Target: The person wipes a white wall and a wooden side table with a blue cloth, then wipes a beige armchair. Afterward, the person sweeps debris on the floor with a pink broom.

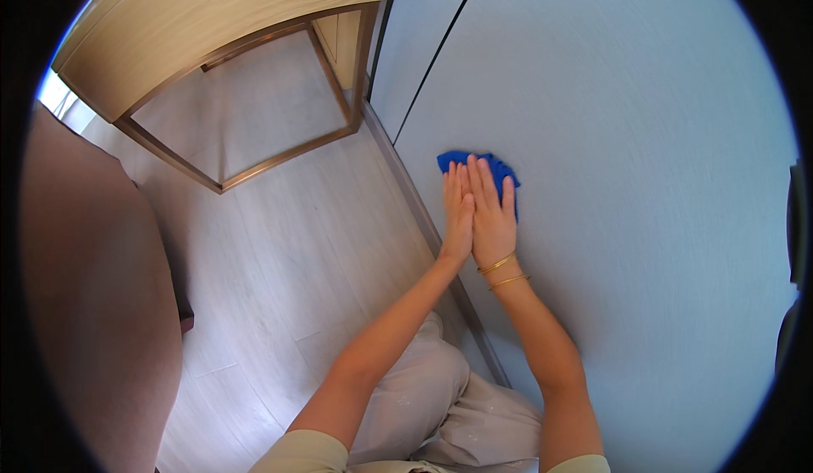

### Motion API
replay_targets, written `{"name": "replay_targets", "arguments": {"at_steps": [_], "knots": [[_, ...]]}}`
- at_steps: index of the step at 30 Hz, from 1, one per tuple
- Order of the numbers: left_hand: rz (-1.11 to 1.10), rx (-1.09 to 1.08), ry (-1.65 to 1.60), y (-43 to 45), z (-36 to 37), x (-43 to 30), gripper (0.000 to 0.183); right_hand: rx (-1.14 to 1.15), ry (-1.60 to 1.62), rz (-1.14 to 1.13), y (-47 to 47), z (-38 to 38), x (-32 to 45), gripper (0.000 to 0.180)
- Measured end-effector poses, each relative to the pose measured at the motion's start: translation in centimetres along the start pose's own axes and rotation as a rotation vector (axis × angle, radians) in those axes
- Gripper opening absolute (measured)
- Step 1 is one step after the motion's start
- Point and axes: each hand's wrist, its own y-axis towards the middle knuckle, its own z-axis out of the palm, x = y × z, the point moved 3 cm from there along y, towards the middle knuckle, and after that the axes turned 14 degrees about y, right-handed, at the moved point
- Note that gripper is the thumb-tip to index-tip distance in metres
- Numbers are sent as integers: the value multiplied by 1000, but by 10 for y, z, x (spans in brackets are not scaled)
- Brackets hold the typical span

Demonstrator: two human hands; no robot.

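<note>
My right hand [494,222] lies flat on a blue cloth [502,169], pressing it against a pale blue upright panel [622,155]. Two thin gold-coloured bangles [498,263] circle the right wrist. Close alongside, my left hand [457,216] touches the right one, its fingertips over the lower left part of the cloth. Cloth edges show above the fingers and to their right; the rest is hidden under the hands.
Dark seams [438,57] divide the panel, and a baseboard [413,187] runs along its foot. A wooden table [241,3] with a bronze-coloured metal frame [286,155] stands at upper left. Brown furniture [95,282] fills the left edge. Below is wood-look flooring [305,238].
</note>
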Motion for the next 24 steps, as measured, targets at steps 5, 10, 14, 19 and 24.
{"name": "replay_targets", "arguments": {"at_steps": [5,10,14,19,24], "knots": [[-137,42,69,-37,5,64,55,249,-92,-170,-32,66,24,59],[-190,124,171,-49,0,72,56,333,47,-164,-42,63,32,54],[28,98,105,-22,1,3,57,-35,153,16,-20,-3,-6,51],[181,67,85,-16,12,-26,60,-40,91,114,-29,-25,-21,49],[-67,131,73,-65,10,62,59,116,-5,-110,-59,40,21,53]]}}
